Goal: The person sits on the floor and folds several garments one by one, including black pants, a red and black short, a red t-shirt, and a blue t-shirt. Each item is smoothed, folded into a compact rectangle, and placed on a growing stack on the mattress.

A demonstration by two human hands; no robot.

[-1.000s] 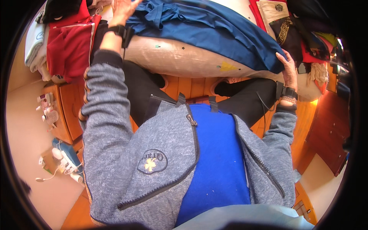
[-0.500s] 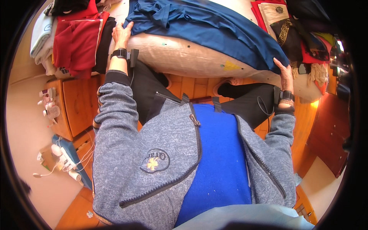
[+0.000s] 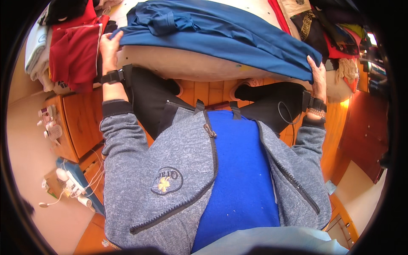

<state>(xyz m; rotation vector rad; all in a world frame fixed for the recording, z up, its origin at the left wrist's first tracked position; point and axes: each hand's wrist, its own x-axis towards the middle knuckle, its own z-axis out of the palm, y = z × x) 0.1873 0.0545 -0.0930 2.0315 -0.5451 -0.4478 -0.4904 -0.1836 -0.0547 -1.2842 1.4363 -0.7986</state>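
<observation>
A long dark blue garment (image 3: 221,40) lies stretched from side to side across the bed, loosely bunched near its left part. Its exact kind I cannot make out. My left hand (image 3: 111,50) pinches the near left corner between thumb and fingers. At the opposite end my right hand (image 3: 318,75) grips the right corner, the thumb on top and the other fingers partly hidden by the cloth. Between both hands the near edge is drawn fairly straight along the bed's front.
Folded red clothes (image 3: 76,55) and light towels (image 3: 36,53) are piled left on the bed (image 3: 170,61). More folded clothes (image 3: 306,25) sit at the right. A wooden cabinet (image 3: 80,123) stands left, below it a power strip (image 3: 74,185) with cables. My crossed legs are before the bed.
My left hand has moved left and slightly nearer, drawing the garment's left end along. The near edge is straighter and covers more of the bed's front. My right hand stays at its corner.
</observation>
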